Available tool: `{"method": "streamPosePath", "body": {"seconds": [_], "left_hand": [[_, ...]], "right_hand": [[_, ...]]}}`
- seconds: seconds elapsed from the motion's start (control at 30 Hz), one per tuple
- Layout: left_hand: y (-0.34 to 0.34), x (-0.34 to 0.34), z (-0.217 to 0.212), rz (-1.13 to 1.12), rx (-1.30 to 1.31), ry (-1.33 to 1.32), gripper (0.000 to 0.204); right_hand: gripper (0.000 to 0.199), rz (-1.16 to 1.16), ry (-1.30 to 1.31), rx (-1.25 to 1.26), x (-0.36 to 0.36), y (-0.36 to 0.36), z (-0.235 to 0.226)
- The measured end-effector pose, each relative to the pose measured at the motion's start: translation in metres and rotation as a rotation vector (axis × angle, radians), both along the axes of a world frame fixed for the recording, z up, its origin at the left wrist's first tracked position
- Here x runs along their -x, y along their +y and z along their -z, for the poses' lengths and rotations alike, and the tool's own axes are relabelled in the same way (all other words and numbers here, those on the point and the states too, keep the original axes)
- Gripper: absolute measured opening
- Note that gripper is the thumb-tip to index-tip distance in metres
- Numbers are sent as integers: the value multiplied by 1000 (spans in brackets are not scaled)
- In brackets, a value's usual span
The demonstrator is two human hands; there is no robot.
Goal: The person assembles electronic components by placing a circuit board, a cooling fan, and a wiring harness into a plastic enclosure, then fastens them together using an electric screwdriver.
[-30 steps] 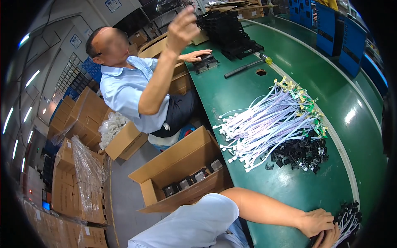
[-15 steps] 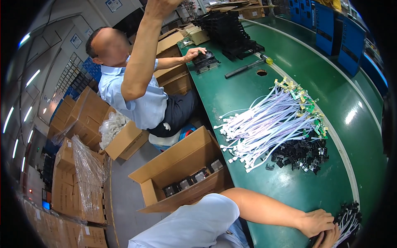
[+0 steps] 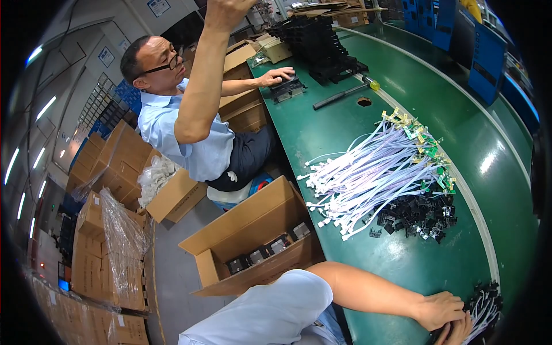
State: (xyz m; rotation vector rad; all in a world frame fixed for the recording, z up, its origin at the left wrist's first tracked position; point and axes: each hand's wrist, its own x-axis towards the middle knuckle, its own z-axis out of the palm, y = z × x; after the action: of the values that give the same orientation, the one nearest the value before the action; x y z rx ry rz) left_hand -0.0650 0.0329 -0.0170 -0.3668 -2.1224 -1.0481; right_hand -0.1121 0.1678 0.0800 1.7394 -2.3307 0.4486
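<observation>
At the lower right of the green table, my left hand (image 3: 441,310) reaches in with bent fingers that meet my right hand (image 3: 458,330). Closed fingers on both hands hide most of what lies between them; a bit of something dark shows there, too little to name. Just beside them is a bunch of white cables (image 3: 486,313) with black ends. Farther up the table spreads a large heap of white cables (image 3: 374,172) with small green and yellow circuit boards at one end. A pile of small black plastic clips (image 3: 420,217) lies against that heap.
A co-worker (image 3: 190,132) sits at the table's left side, one arm raised, the other hand on a black part (image 3: 287,89). Nearby are a hammer-like tool (image 3: 342,96), stacked black frames (image 3: 316,49) and a table hole (image 3: 364,102). An open carton (image 3: 247,230) stands beside the table.
The co-worker's head and raised arm have shifted slightly to the right, and the hand on the black part has moved a little. My hands look unchanged.
</observation>
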Motion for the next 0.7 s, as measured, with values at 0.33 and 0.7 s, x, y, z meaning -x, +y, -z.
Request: {"method": "streamPosePath", "body": {"seconds": [0.33,0.7], "left_hand": [[1,0,0,-1,2,-16,26],[1,1,4,25,18,-69,34]], "right_hand": [[18,-23,-29,34,-1,-4,-3],[19,-15,-41,40,0,-2,0]]}}
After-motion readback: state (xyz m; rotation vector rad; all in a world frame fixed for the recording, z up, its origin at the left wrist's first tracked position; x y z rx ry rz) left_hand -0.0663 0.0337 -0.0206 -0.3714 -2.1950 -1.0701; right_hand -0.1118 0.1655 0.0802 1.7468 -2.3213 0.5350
